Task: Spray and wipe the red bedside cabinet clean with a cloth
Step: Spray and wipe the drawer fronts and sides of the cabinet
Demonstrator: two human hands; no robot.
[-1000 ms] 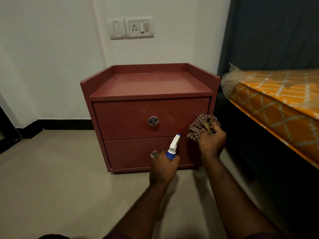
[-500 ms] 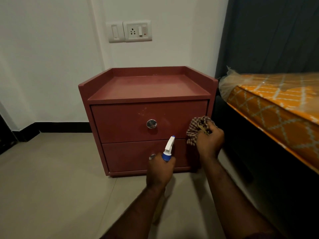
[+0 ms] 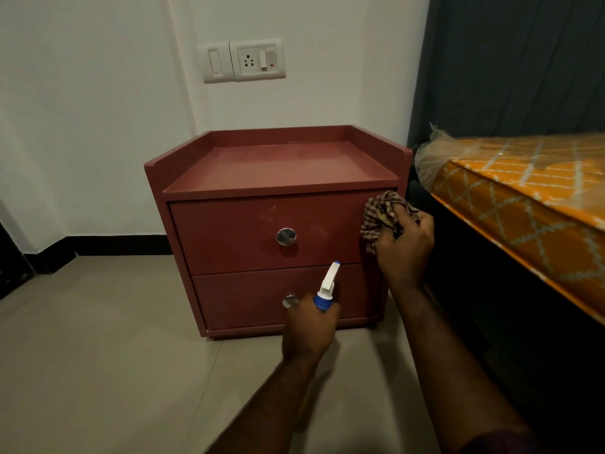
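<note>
The red bedside cabinet stands against the white wall, with two drawers and round metal knobs. A few pale droplets dot the upper drawer front above its knob. My right hand grips a bunched checked cloth and holds it against the right end of the upper drawer. My left hand holds a spray bottle with a white nozzle and blue collar, in front of the lower drawer. The bottle's body is hidden inside my fist.
A bed with an orange patterned mattress in plastic wrap stands close on the right, a dark curtain behind it. A switch and socket plate is on the wall above the cabinet. Grey floor tiles stretch to the left.
My right hand has carried the cloth up along the right end of the upper drawer, towards its top corner. My left hand with the bottle has stayed in front of the lower drawer.
</note>
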